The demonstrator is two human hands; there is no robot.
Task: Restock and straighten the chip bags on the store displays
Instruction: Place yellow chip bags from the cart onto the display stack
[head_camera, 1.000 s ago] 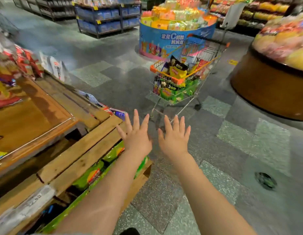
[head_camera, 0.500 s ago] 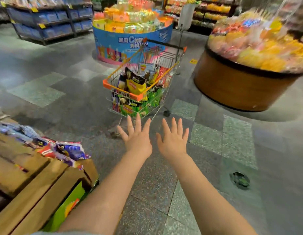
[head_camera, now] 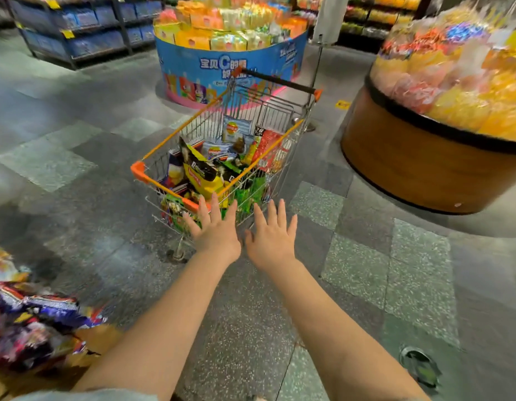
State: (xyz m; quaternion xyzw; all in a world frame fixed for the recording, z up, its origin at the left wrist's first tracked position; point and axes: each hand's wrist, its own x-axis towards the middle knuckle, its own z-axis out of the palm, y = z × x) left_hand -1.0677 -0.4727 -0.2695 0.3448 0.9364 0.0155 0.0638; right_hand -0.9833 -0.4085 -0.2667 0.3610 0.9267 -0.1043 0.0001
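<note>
A wire shopping cart (head_camera: 176, 131) with orange rim corners stands ahead on the tiled floor. It holds several chip bags, among them a yellow and black bag (head_camera: 203, 173), a red bag (head_camera: 270, 147) and green bags (head_camera: 251, 192). My left hand (head_camera: 216, 230) is stretched out with straight, spread fingers, its fingertips in front of the cart's near corner. Beside it, my right hand (head_camera: 272, 235) reaches forward the same way, just short of the cart. Neither hand holds anything. More chip bags (head_camera: 34, 316) lie blurred on a wooden display at the bottom left.
A round blue display (head_camera: 236, 62) piled with yellow and orange packs stands behind the cart. A round wooden bin (head_camera: 418, 169) heaped with bagged snacks sits on the right. Blue shelving (head_camera: 77, 36) runs along the back left. A floor drain (head_camera: 421, 366) lies at lower right.
The view has swung right, away from the wooden display, and closed in on the cart. Both outstretched hands are now at the cart's near end.
</note>
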